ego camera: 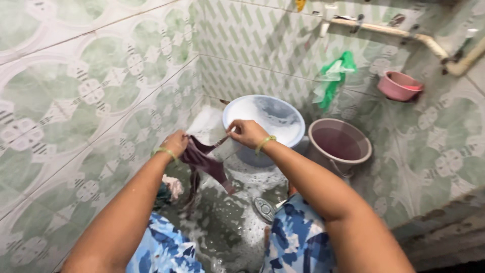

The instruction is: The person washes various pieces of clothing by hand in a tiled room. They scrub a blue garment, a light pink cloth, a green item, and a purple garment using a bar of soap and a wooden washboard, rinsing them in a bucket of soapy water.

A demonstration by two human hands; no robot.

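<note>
A dark maroon cloth (204, 159) hangs stretched between left hand (175, 143) and right hand (246, 133).

Wet maroon cloth (204, 162), smooth plastic basin (268, 121), glossy patterned ceramic wall tiles (91, 76).

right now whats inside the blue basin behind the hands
White soap foam fills the blue basin. Anything under the foam is covered. The maroon bucket beside it holds murky water.
</note>
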